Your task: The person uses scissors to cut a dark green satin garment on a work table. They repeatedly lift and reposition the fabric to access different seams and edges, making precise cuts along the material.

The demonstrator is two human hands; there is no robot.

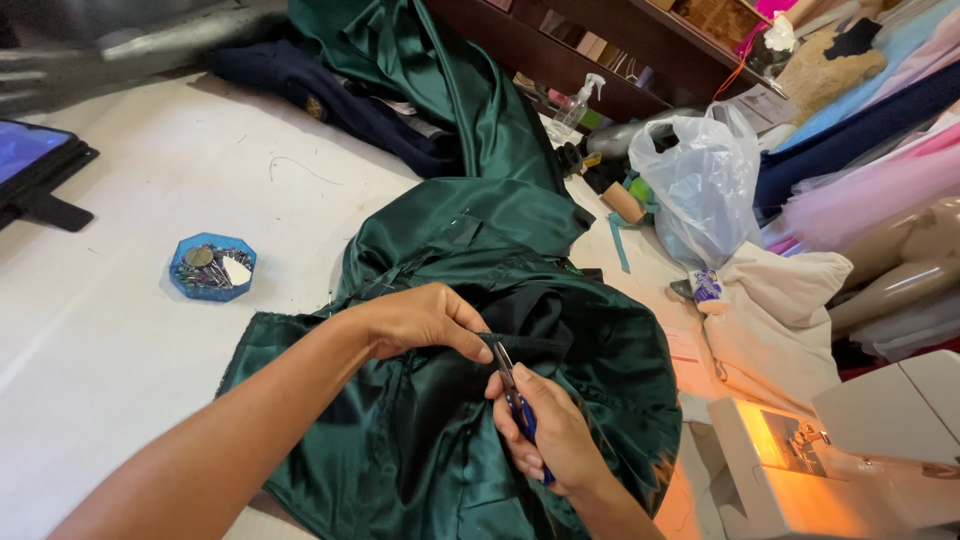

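Left hand (420, 320) pinches green satin garment (420, 450) — right hand (548, 432) grips blue-handled snips (512, 392).

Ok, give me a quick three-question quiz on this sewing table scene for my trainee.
1. True or false: the right hand holds a blue-handled cutting tool.
2. What does the left hand pinch? A) white plastic bag B) dark green satin garment C) spray bottle
3. Fill in: the blue box of pins sits on the white ____, to the left of the garment.

Key: 1 true; 2 B; 3 table.
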